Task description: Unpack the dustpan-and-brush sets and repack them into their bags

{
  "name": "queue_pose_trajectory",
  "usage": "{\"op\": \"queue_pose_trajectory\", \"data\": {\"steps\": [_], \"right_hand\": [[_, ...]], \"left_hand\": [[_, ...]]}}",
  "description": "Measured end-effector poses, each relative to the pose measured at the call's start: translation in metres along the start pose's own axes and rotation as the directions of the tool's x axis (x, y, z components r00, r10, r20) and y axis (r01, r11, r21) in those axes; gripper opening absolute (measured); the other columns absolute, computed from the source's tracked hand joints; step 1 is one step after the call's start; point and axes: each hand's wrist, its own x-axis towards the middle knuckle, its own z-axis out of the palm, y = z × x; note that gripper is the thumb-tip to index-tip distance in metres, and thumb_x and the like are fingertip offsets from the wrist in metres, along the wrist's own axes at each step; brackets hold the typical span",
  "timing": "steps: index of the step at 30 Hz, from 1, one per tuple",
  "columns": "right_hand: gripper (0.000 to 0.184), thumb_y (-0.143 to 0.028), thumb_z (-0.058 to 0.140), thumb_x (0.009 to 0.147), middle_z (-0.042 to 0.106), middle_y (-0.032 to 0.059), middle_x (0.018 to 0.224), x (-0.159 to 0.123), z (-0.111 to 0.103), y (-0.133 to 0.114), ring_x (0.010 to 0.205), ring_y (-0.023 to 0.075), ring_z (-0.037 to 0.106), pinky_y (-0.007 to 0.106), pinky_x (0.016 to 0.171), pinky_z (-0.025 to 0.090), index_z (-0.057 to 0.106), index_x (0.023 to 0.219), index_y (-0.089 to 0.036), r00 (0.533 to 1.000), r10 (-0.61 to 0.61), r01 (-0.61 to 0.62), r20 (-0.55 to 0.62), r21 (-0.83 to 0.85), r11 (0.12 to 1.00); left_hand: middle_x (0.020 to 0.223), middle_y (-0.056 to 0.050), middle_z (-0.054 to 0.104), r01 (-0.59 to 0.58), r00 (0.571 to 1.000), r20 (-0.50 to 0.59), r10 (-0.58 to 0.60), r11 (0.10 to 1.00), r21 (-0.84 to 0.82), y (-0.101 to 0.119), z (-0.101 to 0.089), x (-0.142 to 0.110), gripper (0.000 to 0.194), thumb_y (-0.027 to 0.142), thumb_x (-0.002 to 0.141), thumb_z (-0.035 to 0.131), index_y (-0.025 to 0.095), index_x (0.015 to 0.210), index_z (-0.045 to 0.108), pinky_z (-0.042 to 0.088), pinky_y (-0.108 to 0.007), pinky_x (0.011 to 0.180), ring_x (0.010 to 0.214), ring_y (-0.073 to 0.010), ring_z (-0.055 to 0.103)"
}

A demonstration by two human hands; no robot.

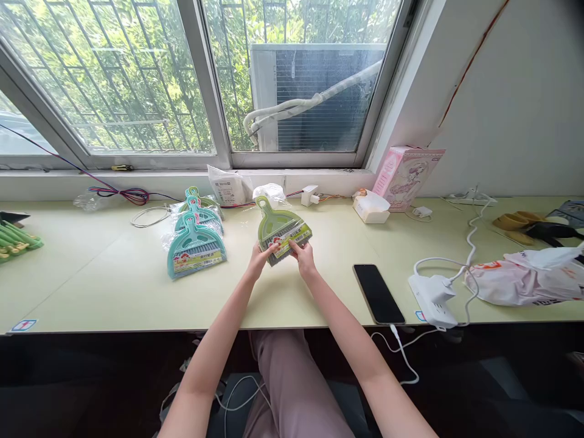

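A green dustpan and brush set (279,226) in clear wrapping is held up over the table, tilted, with its handle pointing away and to the left. My left hand (261,260) grips its lower left edge, the thumb on the yellow label. On the lower right, my right hand (303,257) pinches the same set. To the left lie several more wrapped dustpan sets, overlapping in a row; the nearest is a blue one (195,246) with a yellow label.
A phone (378,293) on a cable and a white power strip (432,300) lie right of my arms. Behind stand a tissue pack (371,208) and a pink box (407,177). Green-handled items (18,238) sit far left, and a plastic bag (515,277) far right.
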Motion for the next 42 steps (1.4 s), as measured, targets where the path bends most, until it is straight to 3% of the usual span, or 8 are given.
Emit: {"op": "queue_pose_trajectory", "data": {"steps": [16,21,25,28,30,34,39,42], "right_hand": [[0.049,-0.034,0.087,0.059,0.074,0.007,0.102,-0.007,0.005,-0.002,0.093,0.0207,0.07,0.035,0.082,0.059,0.064,0.099,-0.018,1.0,0.009,-0.01,-0.019,-0.025,1.0],[0.051,-0.037,0.088,0.056,0.074,0.0095,0.102,-0.009,0.004,-0.005,0.093,0.024,0.07,0.038,0.081,0.059,0.063,0.096,-0.017,0.996,-0.046,0.043,-0.075,-0.038,0.998],[0.057,-0.037,0.088,0.055,0.074,0.0109,0.105,-0.008,0.0,-0.01,0.097,0.0246,0.07,0.038,0.085,0.059,0.062,0.102,-0.017,0.985,-0.086,0.093,-0.148,0.042,0.995],[0.057,-0.038,0.088,0.056,0.074,0.0103,0.106,-0.004,-0.003,-0.011,0.103,0.0246,0.069,0.038,0.091,0.058,0.062,0.104,-0.019,0.981,-0.108,0.123,-0.162,0.087,0.989],[0.058,-0.039,0.088,0.055,0.074,0.0104,0.104,-0.003,-0.002,-0.009,0.105,0.0256,0.068,0.039,0.09,0.058,0.062,0.103,-0.019,0.98,-0.101,0.119,-0.17,0.101,0.988],[0.058,-0.04,0.089,0.053,0.074,0.0101,0.1,-0.006,0.006,0.0,0.099,0.026,0.07,0.04,0.084,0.06,0.061,0.099,-0.019,0.987,-0.064,0.076,-0.149,0.076,0.994],[0.055,-0.039,0.089,0.054,0.074,0.0082,0.097,-0.012,0.012,0.002,0.094,0.0239,0.07,0.038,0.083,0.06,0.06,0.097,-0.02,0.993,-0.043,0.045,-0.113,0.017,0.999],[0.05,-0.039,0.087,0.06,0.074,0.0071,0.101,-0.012,0.011,-0.007,0.1,0.0233,0.07,0.038,0.089,0.059,0.061,0.098,-0.02,0.998,-0.012,0.01,0.056,0.03,1.0]], "left_hand": [[0.112,-0.013,0.072,0.006,1.0,-0.009,-0.006,1.0,0.013,0.004,0.001,-0.002,0.062,0.04,0.062,0.086,0.015,0.115,0.065,0.05,-0.049,0.095,0.106,-0.0328,0.066],[0.112,-0.015,0.072,0.108,0.989,0.1,-0.11,0.994,0.031,0.008,0.001,-0.004,0.059,0.042,0.062,0.086,0.015,0.111,0.067,0.052,-0.047,0.093,0.103,-0.0331,0.068],[0.119,-0.018,0.069,0.307,0.855,0.401,-0.33,0.944,0.121,0.012,0.001,-0.012,0.063,0.045,0.07,0.081,0.018,0.124,0.064,0.055,-0.047,0.086,0.096,-0.033,0.072],[0.128,-0.02,0.065,0.325,0.781,0.522,-0.343,0.937,0.129,0.013,0.001,-0.014,0.068,0.051,0.071,0.079,0.02,0.129,0.061,0.053,-0.047,0.091,0.114,-0.0356,0.064],[0.13,-0.019,0.063,0.266,0.855,0.459,-0.242,0.964,0.012,0.013,0.002,-0.012,0.068,0.058,0.072,0.076,0.021,0.126,0.063,0.051,-0.047,0.096,0.124,-0.0355,0.057],[0.124,-0.015,0.067,0.088,0.989,0.131,-0.064,0.98,-0.181,0.007,0.006,-0.004,0.064,0.058,0.075,0.073,0.019,0.125,0.061,0.047,-0.047,0.102,0.123,-0.0321,0.058],[0.116,-0.014,0.07,0.088,0.995,-0.039,-0.093,0.989,-0.118,-0.003,0.007,0.001,0.069,0.046,0.062,0.086,0.016,0.12,0.061,0.049,-0.049,0.1,0.113,-0.0337,0.064],[0.113,-0.014,0.071,0.063,0.995,-0.07,-0.07,0.994,-0.093,0.0,0.001,0.001,0.066,0.045,0.064,0.084,0.017,0.119,0.062,0.049,-0.05,0.099,0.111,-0.0337,0.065]]}}
